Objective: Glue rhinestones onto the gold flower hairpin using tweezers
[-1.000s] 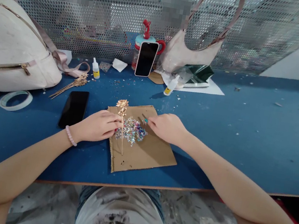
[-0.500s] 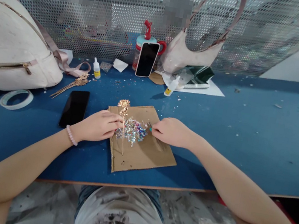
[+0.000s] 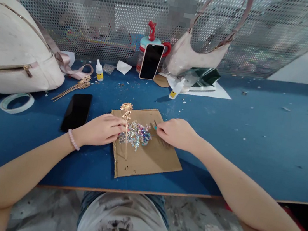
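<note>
My left hand (image 3: 107,129) is closed on a gold hair stick (image 3: 127,127) with a flower-shaped head, its pin slanting down over the cardboard (image 3: 155,161). Loose, glittering rhinestones (image 3: 138,134) lie heaped on that cardboard, just right of the hair stick. At the right of the heap, my right hand (image 3: 173,132) pinches what looks like tweezers (image 3: 155,123). Only their thin tips show past the fingers, beside a small teal spot. Whether the tips hold a stone is too small to tell.
A black phone (image 3: 77,112) lies left of the cardboard. More gold hair sticks (image 3: 76,86), a tape roll (image 3: 17,103) and a white backpack (image 3: 20,49) are farther left. Behind stand two glue bottles (image 3: 177,89), a propped phone (image 3: 151,62), a cup (image 3: 149,44) and a handbag (image 3: 196,55).
My right hand has shifted slightly left and away from me, with the tweezer tips now just above the heap's right edge. My left hand and the hair stick have barely moved.
</note>
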`<state>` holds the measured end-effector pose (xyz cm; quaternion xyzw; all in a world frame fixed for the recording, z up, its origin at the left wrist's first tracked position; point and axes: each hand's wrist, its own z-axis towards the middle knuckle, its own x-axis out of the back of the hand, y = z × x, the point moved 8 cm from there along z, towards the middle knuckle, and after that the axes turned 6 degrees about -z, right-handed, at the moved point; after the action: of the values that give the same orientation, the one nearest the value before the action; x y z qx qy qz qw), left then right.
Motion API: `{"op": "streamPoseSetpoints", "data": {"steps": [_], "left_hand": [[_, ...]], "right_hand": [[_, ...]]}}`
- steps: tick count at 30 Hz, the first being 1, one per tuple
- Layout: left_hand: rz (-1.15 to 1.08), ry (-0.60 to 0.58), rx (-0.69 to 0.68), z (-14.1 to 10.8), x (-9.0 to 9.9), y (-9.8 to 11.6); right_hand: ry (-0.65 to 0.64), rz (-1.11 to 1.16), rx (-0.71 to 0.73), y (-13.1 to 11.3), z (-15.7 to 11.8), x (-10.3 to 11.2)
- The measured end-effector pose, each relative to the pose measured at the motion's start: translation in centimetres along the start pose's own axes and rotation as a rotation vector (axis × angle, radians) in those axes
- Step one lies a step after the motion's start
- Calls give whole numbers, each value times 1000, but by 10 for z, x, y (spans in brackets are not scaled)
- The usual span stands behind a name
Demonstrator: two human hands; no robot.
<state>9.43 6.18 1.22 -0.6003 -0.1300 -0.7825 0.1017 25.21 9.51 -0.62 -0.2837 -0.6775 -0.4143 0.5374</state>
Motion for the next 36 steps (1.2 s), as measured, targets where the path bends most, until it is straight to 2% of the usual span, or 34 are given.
{"op": "streamPoseSetpoints", "data": {"steps": [4, 9, 12, 21, 25, 30, 36], "left_hand": [[-8, 12, 1, 1, 1, 0], [-15, 5, 5, 1, 2, 1], [-12, -13, 18, 1, 1, 0], [-11, -31, 24, 0, 1, -1], [2, -18, 8, 0, 1, -1], [9, -1, -5, 0, 2, 0], [11, 3, -14, -1, 1, 0]], "right_hand": [[-18, 16, 0, -1, 5, -5], [7, 51, 127, -25, 5, 0], [18, 71, 155, -31, 3, 4], [-16, 17, 91, -3, -2, 7], [-87, 9, 87, 4, -7, 4], [-172, 30, 103, 1, -11, -1], [-167, 82, 168, -12, -11, 1]]}}
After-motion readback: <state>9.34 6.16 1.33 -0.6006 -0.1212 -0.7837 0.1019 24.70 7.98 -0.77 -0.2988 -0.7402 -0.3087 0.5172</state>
